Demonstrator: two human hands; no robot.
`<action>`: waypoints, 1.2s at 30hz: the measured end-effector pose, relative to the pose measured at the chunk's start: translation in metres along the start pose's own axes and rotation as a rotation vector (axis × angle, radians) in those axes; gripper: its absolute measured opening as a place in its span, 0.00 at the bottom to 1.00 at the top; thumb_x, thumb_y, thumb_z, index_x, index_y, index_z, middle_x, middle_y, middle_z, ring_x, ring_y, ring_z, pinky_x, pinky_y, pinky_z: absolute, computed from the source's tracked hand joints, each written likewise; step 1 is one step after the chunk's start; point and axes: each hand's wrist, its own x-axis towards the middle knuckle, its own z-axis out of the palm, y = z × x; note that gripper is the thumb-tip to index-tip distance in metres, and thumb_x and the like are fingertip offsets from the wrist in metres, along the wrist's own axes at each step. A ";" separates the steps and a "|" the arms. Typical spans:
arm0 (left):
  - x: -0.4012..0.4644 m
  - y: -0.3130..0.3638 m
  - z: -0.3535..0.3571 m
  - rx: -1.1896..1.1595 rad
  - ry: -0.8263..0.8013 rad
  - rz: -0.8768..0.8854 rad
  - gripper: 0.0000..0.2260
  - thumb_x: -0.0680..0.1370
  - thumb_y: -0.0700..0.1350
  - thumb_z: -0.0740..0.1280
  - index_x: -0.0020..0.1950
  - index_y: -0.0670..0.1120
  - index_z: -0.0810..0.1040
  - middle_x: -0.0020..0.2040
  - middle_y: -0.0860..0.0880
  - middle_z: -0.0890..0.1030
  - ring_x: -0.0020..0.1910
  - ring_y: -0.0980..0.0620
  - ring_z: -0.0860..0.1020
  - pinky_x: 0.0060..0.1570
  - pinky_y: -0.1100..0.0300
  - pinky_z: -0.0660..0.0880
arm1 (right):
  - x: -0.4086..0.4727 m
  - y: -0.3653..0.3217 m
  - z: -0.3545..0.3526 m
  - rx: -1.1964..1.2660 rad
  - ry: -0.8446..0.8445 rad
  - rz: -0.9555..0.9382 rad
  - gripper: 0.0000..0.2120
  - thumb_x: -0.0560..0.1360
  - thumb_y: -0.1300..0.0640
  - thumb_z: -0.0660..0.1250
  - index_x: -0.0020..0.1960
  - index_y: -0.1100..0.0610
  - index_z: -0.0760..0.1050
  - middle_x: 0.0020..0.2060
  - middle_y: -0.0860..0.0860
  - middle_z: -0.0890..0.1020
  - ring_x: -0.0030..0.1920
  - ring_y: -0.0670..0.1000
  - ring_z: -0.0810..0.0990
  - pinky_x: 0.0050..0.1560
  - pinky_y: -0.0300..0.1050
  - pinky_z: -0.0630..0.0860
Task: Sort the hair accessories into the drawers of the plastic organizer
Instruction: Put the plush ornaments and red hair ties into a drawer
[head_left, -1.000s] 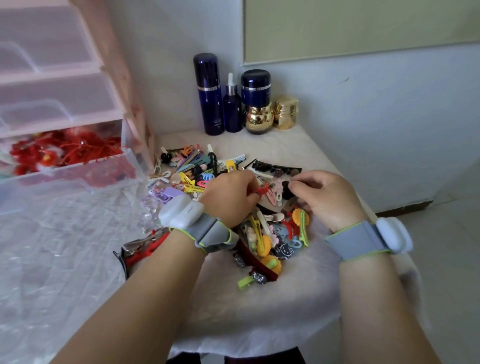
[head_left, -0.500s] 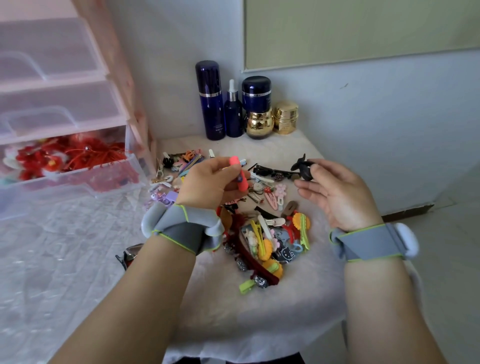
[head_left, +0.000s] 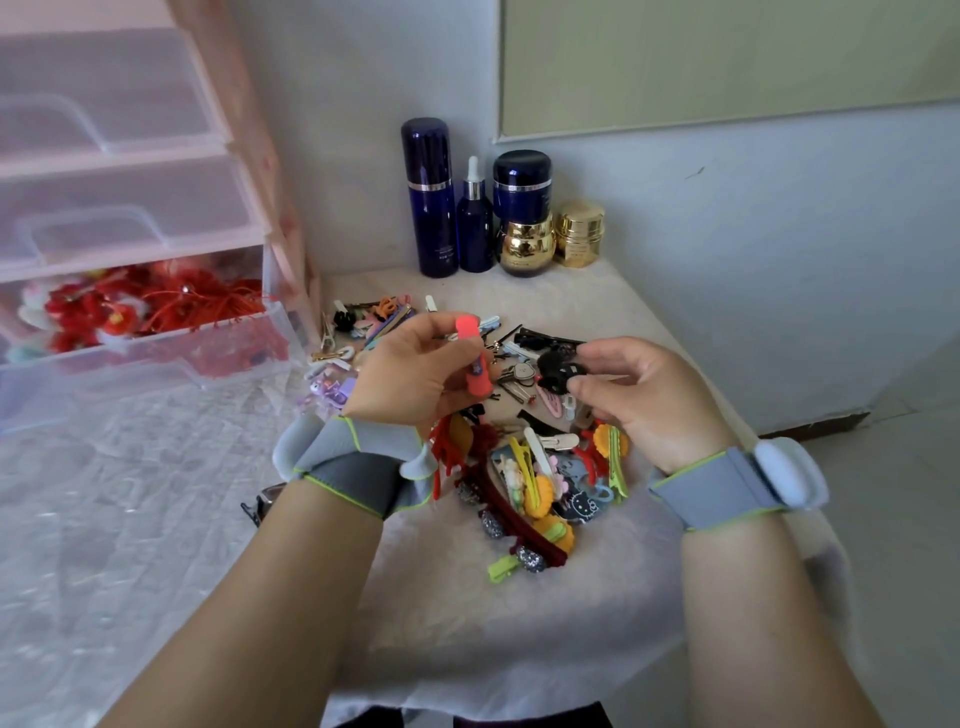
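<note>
Left hand (head_left: 415, 374) – fingers curled round red clip (head_left: 474, 358), held upright above bench (head_left: 613, 306). Right hand (head_left: 639, 395) – fingers pinch small black claw clip (head_left: 557, 370), just beside red clip. Below hands, heap of mixed hair accessories (head_left: 540, 478) on bench. Plastic organizer (head_left: 135, 208) at left, lowest visible drawer (head_left: 156, 358) pulled out, red accessories (head_left: 156, 306) inside.

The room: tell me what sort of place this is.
Probably a bedroom or dressing corner at home. Cosmetic bottles and gold jars stand against the wall, a pile of hair clips covers the small table, and a plastic drawer organizer sits beside it.
</note>
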 end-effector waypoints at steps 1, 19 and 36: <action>0.000 0.000 0.000 0.010 -0.008 0.001 0.05 0.77 0.35 0.63 0.46 0.44 0.76 0.31 0.47 0.80 0.30 0.52 0.82 0.40 0.55 0.80 | -0.001 0.000 -0.002 -0.054 -0.007 -0.004 0.14 0.70 0.57 0.71 0.55 0.51 0.77 0.47 0.45 0.80 0.47 0.48 0.79 0.54 0.51 0.76; -0.004 0.009 -0.029 -0.048 0.136 0.145 0.05 0.77 0.35 0.63 0.44 0.43 0.75 0.35 0.43 0.79 0.29 0.53 0.81 0.35 0.56 0.81 | 0.000 -0.011 0.018 -0.320 -0.075 -0.047 0.19 0.69 0.54 0.72 0.58 0.50 0.73 0.46 0.45 0.77 0.44 0.48 0.77 0.45 0.40 0.69; -0.011 0.001 -0.022 0.028 0.064 0.081 0.06 0.76 0.35 0.64 0.41 0.43 0.76 0.32 0.47 0.81 0.32 0.52 0.81 0.38 0.57 0.80 | 0.001 -0.014 0.013 -0.600 -0.206 -0.055 0.10 0.69 0.43 0.70 0.45 0.48 0.80 0.38 0.42 0.80 0.39 0.45 0.77 0.36 0.35 0.68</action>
